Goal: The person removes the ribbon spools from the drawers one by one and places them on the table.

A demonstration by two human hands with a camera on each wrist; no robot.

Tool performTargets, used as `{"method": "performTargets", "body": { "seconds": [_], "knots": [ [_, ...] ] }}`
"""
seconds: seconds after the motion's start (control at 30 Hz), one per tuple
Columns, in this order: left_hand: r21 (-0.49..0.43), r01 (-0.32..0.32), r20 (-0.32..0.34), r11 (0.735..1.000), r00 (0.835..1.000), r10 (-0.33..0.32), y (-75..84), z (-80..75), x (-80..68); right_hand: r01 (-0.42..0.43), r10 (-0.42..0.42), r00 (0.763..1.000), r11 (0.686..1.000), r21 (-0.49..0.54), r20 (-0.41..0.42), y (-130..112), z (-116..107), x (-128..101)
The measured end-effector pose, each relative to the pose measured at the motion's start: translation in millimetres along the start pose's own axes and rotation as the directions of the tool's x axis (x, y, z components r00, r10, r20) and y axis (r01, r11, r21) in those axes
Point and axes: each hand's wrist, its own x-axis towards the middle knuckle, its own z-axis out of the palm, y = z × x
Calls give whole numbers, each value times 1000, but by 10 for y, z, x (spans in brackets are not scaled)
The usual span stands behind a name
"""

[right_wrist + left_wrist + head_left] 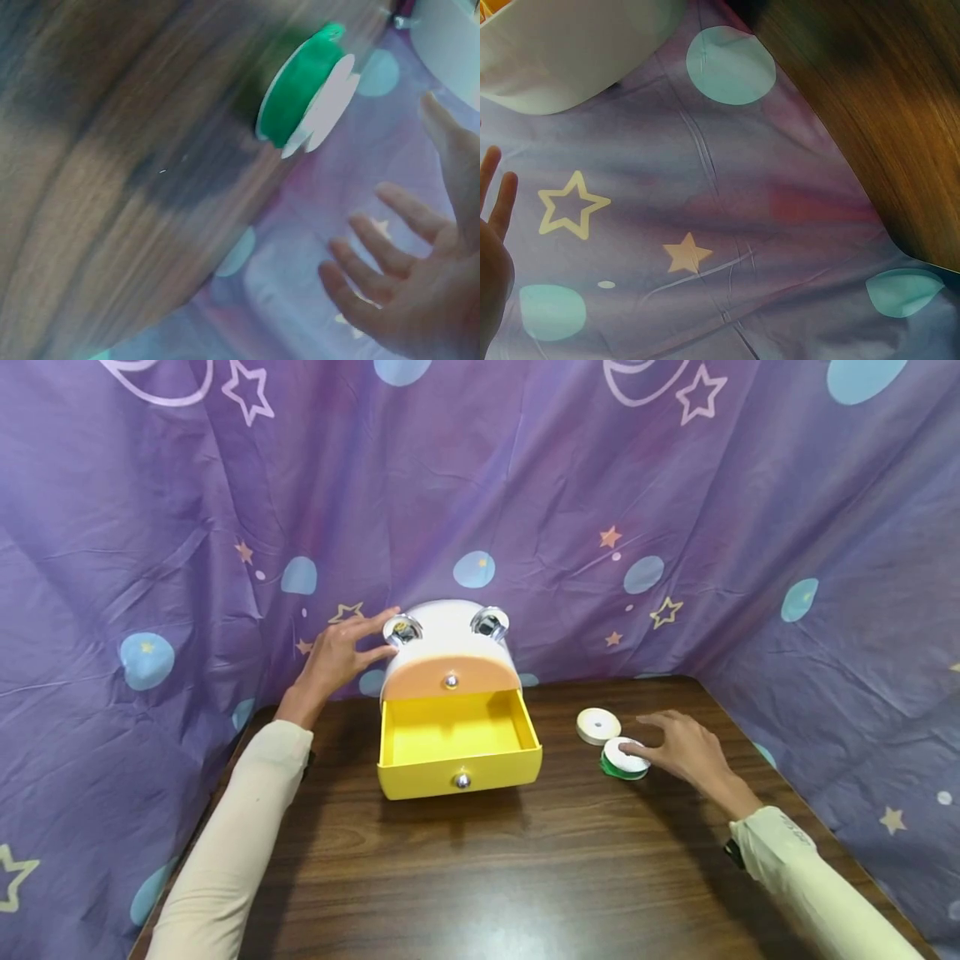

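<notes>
A small white cabinet (448, 625) stands at the back of the wooden table (525, 877). Its orange top drawer (450, 677) is closed and its yellow bottom drawer (457, 743) is pulled out and empty. My left hand (360, 643) rests with straight fingers against the cabinet's upper left side; the left wrist view shows the cabinet's white body (555, 52) and two fingertips (499, 191). My right hand (667, 743) is open, its fingertips at the top of a green ribbon spool (624, 760). In the right wrist view the spool (300, 90) lies just beyond my spread fingers (375, 270).
A cream spool (598, 726) lies just left of the green one. Purple cloth with stars and dots (675, 485) hangs behind and along both sides of the table, also filling the left wrist view as cloth (705, 225).
</notes>
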Motion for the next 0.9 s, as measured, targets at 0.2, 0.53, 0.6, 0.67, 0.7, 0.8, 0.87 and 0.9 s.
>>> {"method": "performTargets", "body": {
  "seconds": [0.2, 0.53, 0.6, 0.67, 0.7, 0.8, 0.87, 0.9],
  "knots": [
    [4, 17, 14, 1000, 1000, -17, 25, -4, -3, 251, -239, 953, 967, 42, -185, -210, 22, 33],
    [2, 7, 17, 1000, 1000, -7, 6, -5, -4, 482, -435, 824, 875, 46, -363, -601, -28, 33],
    [1, 6, 16, 1000, 1000, -6, 0, -1, -7, 518, -467, 792, 855, 28, -395, -686, -43, 11],
    [-2, 6, 16, 1000, 1000, -6, -3, 2, -7, 550, -495, 761, 835, 12, -420, -773, -61, -13],
    [-2, 6, 16, 1000, 1000, -6, -3, 2, -6, 564, -507, 747, 826, 6, -430, -817, -72, -24],
    [-1, 8, 13, 1000, 1000, -8, 0, 2, -2, 590, -529, 725, 807, 1, -441, -945, -107, -57],
    [0, 8, 9, 1000, 1000, -8, 1, 2, 1, 606, -542, 712, 796, -1, -446, -1023, -124, -82],
    [-1, 8, 7, 1000, 1000, -8, 5, 1, 1, 616, -551, 702, 788, -5, -451, -1060, -127, -95]
  ]
}}
